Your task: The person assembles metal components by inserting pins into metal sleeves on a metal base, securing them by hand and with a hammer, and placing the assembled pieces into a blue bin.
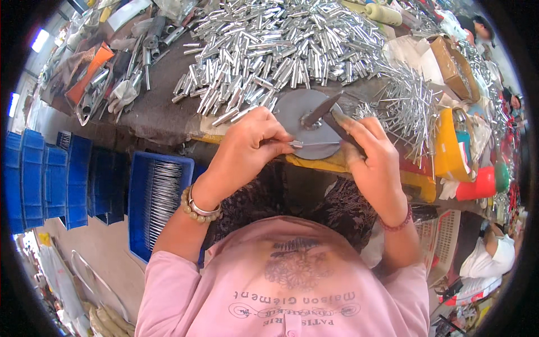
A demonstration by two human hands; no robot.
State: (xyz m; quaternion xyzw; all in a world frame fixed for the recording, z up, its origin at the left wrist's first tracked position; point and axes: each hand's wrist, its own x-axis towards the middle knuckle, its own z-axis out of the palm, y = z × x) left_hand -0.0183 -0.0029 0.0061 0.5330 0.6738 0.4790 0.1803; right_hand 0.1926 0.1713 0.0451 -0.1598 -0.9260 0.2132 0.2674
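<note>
In left hand (pixel 247 143), between pinched fingertips (pixel 287 137), a metal piece (pixel 296 144); clasped in right hand (pixel 375 150), a hammer (pixel 324 110)

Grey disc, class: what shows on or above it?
Over the grey disc are a dark hammer-like tool and a thin metal piece; the surface directly beneath the tool is covered.

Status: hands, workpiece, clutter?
Left hand pinching small metal piece. Right hand gripping dark hammer. Piece over grey disc, near edge. Shiny metal parts heaped beyond disc.
</note>
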